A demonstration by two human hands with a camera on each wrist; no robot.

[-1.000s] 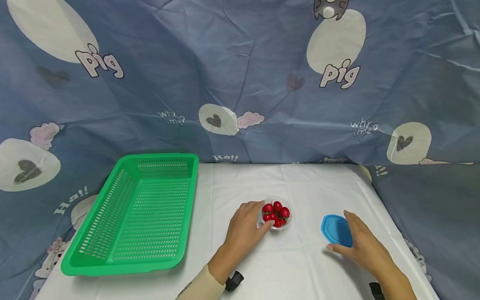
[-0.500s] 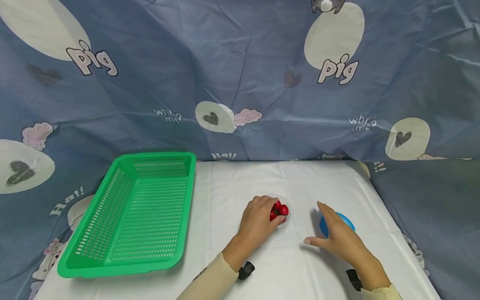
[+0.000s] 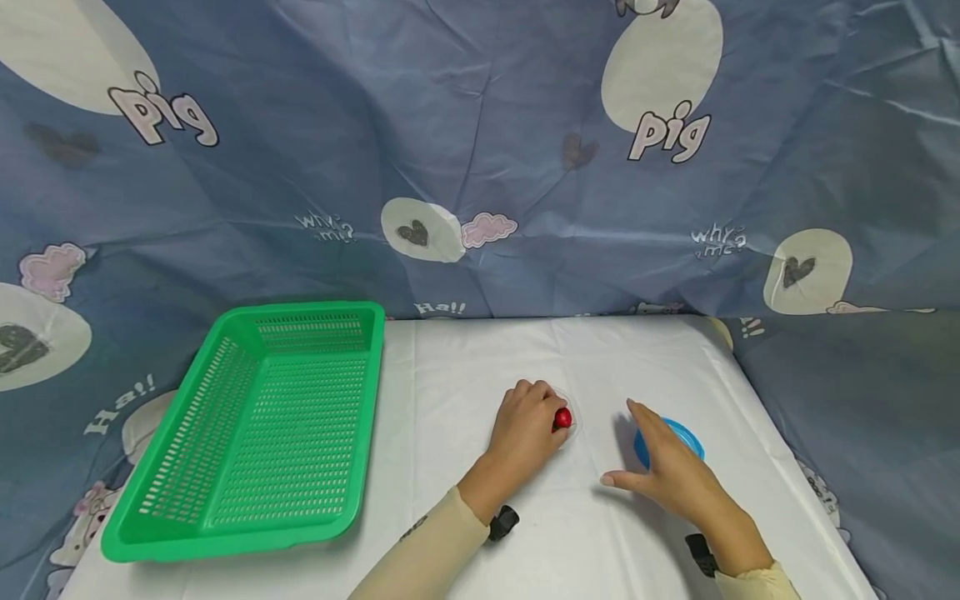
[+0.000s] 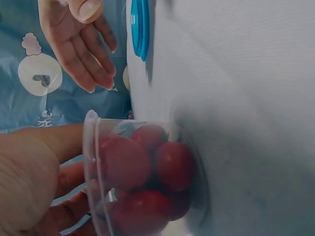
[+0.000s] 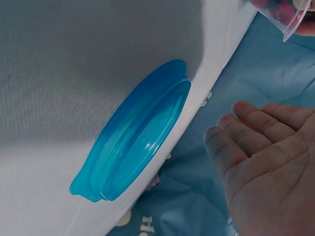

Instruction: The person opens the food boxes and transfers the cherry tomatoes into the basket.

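Observation:
A small clear plastic cup (image 4: 197, 147) holds several cherry tomatoes (image 4: 124, 162) and stands on the white cloth. My left hand (image 3: 522, 429) is at the cup's mouth, its fingers and thumb curled about one red cherry tomato (image 3: 563, 417). That hand hides most of the cup in the head view, and the fingertips are partly hidden behind the rim in the left wrist view. My right hand (image 3: 678, 475) hovers over a blue plastic lid (image 5: 140, 132), thumb and fingers spread, holding nothing. The lid lies on the cloth, apart from the hand.
A large green plastic basket (image 3: 358, 467) with slotted walls stands on the left of the table, nothing inside it. White cloth (image 3: 465, 358) covers the table. A blue printed curtain (image 3: 420, 100) hangs behind and at both sides.
My left hand has moved right over the cup and its fingers have closed in on the cherry tomatoes. My right hand has shifted left, now above the blue lid. The head view has shifted slightly.

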